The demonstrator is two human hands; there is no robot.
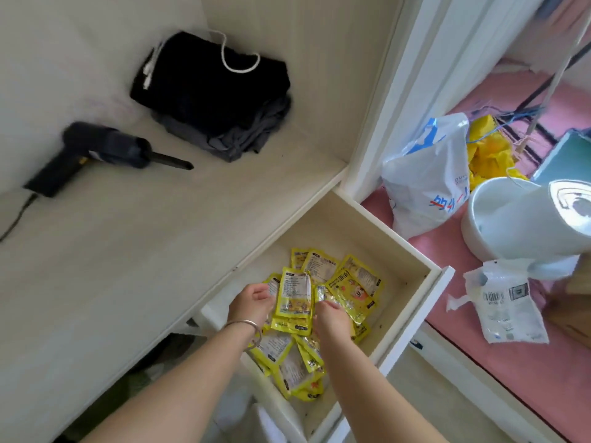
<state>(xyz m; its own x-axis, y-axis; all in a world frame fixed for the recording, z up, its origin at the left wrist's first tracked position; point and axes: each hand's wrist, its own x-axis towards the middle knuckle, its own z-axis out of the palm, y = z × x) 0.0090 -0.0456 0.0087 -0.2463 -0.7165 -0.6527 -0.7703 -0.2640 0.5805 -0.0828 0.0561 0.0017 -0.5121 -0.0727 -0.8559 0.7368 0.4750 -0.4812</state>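
An open pale wooden drawer (pixel 412 251) holds several yellow snack packets (pixel 351 282) in a loose heap. Both my hands reach down into it. My left hand (pixel 252 303), with a metal bangle on the wrist, holds one upright yellow packet (pixel 294 294) by its left edge. My right hand (pixel 331 316) curls its fingers round a crinkled yellow packet (pixel 343 298) just right of the first. More packets lie under and in front of my forearms.
A pale shelf (pixel 144 251) left of the drawer carries a black handheld vacuum (pixel 102 155) with its cord and folded dark clothes (pixel 214 100). On the pink floor to the right sit a white plastic bag (pixel 428 177), a white appliance (pixel 518 225) and a torn parcel bag (pixel 505 305).
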